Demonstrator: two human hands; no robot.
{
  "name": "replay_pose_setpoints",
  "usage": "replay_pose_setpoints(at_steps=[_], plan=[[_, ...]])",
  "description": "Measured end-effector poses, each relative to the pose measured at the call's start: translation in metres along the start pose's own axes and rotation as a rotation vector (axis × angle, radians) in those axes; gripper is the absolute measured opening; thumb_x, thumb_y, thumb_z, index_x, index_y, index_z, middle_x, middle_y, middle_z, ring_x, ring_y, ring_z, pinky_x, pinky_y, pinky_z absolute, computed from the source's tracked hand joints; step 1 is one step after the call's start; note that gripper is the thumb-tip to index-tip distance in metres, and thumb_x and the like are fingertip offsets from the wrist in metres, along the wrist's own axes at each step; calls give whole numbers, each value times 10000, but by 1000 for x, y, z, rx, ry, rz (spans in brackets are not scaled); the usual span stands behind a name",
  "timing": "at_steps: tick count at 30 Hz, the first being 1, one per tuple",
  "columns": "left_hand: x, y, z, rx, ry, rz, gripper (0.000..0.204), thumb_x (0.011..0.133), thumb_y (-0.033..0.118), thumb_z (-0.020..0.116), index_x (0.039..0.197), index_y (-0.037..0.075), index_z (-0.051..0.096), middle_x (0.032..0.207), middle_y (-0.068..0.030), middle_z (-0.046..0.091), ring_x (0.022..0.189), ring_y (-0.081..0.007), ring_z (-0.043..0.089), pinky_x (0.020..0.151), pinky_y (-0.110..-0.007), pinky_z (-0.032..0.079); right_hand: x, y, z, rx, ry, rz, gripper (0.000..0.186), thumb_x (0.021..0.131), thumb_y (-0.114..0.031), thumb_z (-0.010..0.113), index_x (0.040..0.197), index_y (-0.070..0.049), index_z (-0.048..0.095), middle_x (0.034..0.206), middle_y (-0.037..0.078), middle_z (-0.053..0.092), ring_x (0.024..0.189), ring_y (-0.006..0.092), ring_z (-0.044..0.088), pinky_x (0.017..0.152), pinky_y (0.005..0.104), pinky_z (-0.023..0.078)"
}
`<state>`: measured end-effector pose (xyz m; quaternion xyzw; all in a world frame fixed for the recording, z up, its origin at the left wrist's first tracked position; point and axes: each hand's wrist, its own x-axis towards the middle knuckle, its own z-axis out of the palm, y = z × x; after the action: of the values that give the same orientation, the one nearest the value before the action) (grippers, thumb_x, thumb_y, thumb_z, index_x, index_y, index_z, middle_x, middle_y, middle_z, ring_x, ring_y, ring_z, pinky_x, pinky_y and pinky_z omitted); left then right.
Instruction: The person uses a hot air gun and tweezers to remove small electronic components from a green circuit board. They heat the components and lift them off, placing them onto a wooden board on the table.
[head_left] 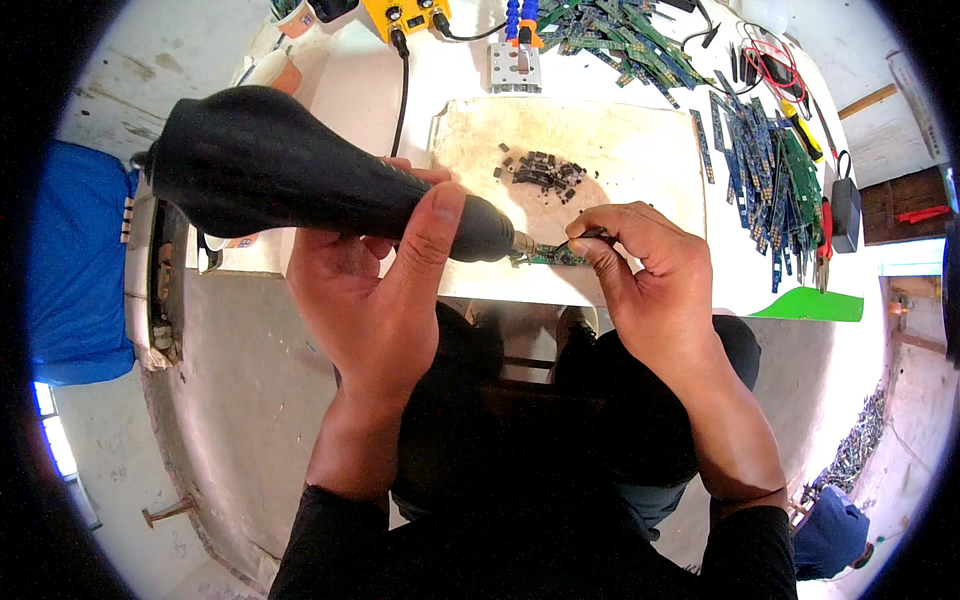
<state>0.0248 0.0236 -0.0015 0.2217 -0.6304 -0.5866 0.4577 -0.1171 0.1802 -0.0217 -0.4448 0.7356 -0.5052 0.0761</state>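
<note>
Your left hand [375, 300] wraps the black heat gun [290, 165]: probably bulky; keep off its metal nozzle [524, 243]. Your right hand [655, 265] pinches dark tweezers [592, 235] at the circuit strip [560, 256], just beside the nozzle; likely light, brittle: hold by edges.

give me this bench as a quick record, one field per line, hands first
left hand: holding a black bulbous tool with a metal nozzle
right hand: pinching a thin dark tool
between hands: narrow green circuit strip, nozzle at its left end, contact unclear
beyond strip: loose heap of small black pieces on a stained beige board
right side: pile of dark blue-green circuit strips
</note>
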Motion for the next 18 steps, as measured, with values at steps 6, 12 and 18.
replay_pose_setpoints(at_steps=[6,12,18], plan=[[0,1,1,-11,1,1,322,926,14,810,1195,-11,634,1045,-128,767,1006,-182,741,886,-303,606,0,-1,-1,4,-6,31,139,875,54,743,1000,-6,735,948,148,750,851,323,725,759,372,577],[0,2,2,-25,1,1,308,929,23,811,1185,-4,642,1054,-124,766,1007,-178,737,891,-310,603,0,0,-2,-27,-2,4,144,868,61,743,995,-5,732,950,147,749,850,333,722,757,375,578],[-1,3,-4,42,-46,9,254,984,41,742,1203,-18,628,1106,-158,739,1078,-240,724,973,-349,576,0,-1,1,-13,-7,-10,159,865,65,744,1007,-6,727,946,152,748,857,337,726,757,375,577]])
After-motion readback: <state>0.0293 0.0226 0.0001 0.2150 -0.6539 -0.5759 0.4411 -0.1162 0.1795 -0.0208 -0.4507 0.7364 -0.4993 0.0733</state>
